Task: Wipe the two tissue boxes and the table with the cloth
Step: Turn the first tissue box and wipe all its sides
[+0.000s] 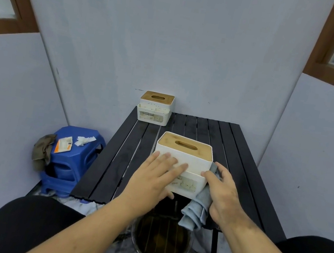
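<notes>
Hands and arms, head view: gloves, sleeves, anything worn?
No gloves. The left hand and right hand are bare, and both forearms are bare to the frame's bottom edge with no sleeve in view. No watch, ring or band visible.

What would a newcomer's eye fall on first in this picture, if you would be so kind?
Most likely the near tissue box with its wooden lid, at the front of the black slatted table. The left hand lies flat on its front, and the right hand presses a blue-grey cloth against its right side. A second tissue box stands at the far left corner, and a blue stool is left of the table.
</notes>
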